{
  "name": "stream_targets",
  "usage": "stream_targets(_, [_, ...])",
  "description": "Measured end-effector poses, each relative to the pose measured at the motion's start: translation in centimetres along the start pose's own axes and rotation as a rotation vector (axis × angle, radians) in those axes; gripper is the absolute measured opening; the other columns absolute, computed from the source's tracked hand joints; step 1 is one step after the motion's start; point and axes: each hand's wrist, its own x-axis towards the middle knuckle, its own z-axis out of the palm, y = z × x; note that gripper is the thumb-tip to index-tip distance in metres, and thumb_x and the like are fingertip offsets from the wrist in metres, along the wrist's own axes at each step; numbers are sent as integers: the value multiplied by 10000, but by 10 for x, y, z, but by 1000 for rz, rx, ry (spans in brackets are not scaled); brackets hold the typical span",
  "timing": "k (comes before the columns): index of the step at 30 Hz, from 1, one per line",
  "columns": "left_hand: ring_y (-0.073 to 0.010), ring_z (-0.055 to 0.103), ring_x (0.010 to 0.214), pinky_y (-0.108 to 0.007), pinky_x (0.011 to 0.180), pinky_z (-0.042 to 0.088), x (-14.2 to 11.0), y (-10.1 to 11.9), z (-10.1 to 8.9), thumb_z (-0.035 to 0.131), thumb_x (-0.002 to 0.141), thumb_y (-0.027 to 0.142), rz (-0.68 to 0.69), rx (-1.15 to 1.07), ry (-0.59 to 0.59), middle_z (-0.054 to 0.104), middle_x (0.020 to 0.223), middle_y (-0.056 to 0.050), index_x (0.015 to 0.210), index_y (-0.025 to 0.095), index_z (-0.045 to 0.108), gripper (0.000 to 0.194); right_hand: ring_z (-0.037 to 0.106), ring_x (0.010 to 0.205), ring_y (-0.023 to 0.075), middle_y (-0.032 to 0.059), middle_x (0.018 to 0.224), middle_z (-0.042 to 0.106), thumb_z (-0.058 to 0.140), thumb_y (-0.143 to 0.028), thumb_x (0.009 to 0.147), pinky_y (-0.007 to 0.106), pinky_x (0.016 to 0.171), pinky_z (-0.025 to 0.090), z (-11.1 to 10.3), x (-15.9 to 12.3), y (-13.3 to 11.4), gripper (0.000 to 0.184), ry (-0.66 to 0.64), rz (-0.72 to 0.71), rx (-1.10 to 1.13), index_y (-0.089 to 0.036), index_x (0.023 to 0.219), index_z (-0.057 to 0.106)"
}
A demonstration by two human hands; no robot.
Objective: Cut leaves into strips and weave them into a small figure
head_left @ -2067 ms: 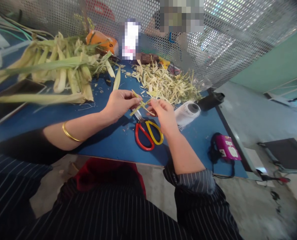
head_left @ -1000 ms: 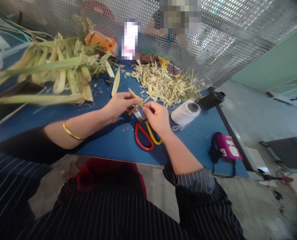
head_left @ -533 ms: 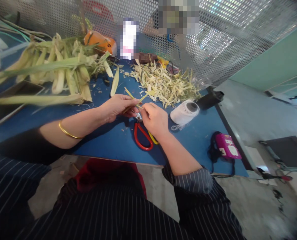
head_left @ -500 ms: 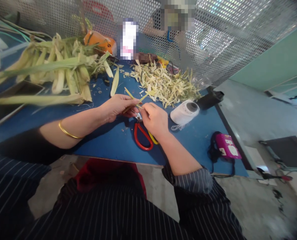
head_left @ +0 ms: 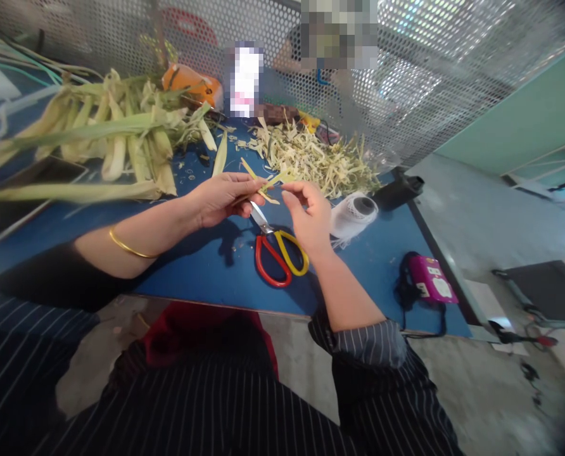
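Observation:
My left hand [head_left: 226, 197] is closed, pinching thin corn husk strips [head_left: 250, 170] that cross at its fingertips. Just to the right of the strips is my right hand [head_left: 308, 212], its thumb and forefinger curled and slightly apart, with nothing visible between them. Scissors [head_left: 266, 232] with one red and one yellow handle lie on the blue table below both hands, blades pointing up toward the left fingers. A single pale green husk leaf [head_left: 220, 154] rests beyond my left hand. Close to my right wrist stands a cone of white thread [head_left: 351, 215].
A pile of shredded husk [head_left: 311, 155] lies at the back, against a perforated metal screen [head_left: 273, 38]. Whole corn husks [head_left: 116, 152] cover the left side, beside a dark flat device [head_left: 21, 209]. A black cylinder [head_left: 401, 190] and a magenta box [head_left: 432, 278] sit near the right edge.
My right hand has moved off the strips, slightly to the right, and its fingers have loosened. The scissors' blades and yellow handle now show more fully. My left hand keeps its hold.

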Motion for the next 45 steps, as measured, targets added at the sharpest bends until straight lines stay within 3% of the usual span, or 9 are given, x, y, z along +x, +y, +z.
stream_targets(5, [-101,576,443,-223,474,484,-1,-5,0,626,836,270,-14,-43,-87,682,650,-50,924,143,705,174,626,952,168,21,959,691,605,-299,840,349,927,452,3,3,8,117,-227,48,81,-222,897,673])
stream_targets(8, [-112,601,465,-223,489,498,-2,-6,0,634,819,252,-37,-7,-153,708,697,-71,956,145,714,191,626,991,171,18,1002,687,601,-271,838,360,954,442,4,2,12,115,-270,62,115,-241,920,676])
stream_targets(13, [-126,644,525,-219,525,517,-7,-2,2,668,794,265,-102,41,-235,730,758,-87,927,151,710,180,621,938,187,23,944,678,599,-253,827,383,920,450,4,1,13,73,-268,-15,36,-238,816,670])
stream_targets(19, [-89,579,473,-194,487,475,-5,-8,6,669,778,162,-110,-83,-133,645,605,-42,754,130,673,40,571,796,151,13,802,617,575,-203,821,309,782,450,2,1,3,143,-258,-109,-101,-206,678,564])
stream_targets(27, [-58,501,449,-169,468,439,-4,-8,12,636,775,142,-135,-290,-94,554,549,12,799,131,684,55,554,732,136,1,751,599,577,-281,839,306,754,442,5,-1,2,149,-235,49,57,-198,717,592])
stream_targets(30, [-110,554,497,-242,528,485,-5,-1,10,579,793,219,-143,-254,-107,612,603,-31,743,146,672,128,556,726,133,-7,733,606,546,-292,856,310,766,454,8,-2,3,176,-201,119,177,-205,707,580])
stream_targets(33, [-176,603,566,-312,569,501,-4,2,6,541,737,224,-93,-183,-163,647,644,-72,776,135,697,184,564,719,123,-13,720,594,520,-321,877,304,780,468,9,-1,2,220,-226,185,369,-207,691,551])
stream_targets(39, [-129,614,697,-237,664,479,2,-12,7,686,676,128,186,-30,-121,690,775,-47,882,145,737,213,575,682,121,-10,671,591,545,-384,869,304,767,487,12,-2,2,239,-311,260,519,-200,719,568])
stream_targets(45, [-87,561,567,-217,591,460,3,-27,10,714,757,231,140,-165,-245,606,634,-9,809,126,721,118,562,662,109,-12,693,580,603,-410,839,299,732,491,18,-4,3,236,-315,294,610,-197,735,607])
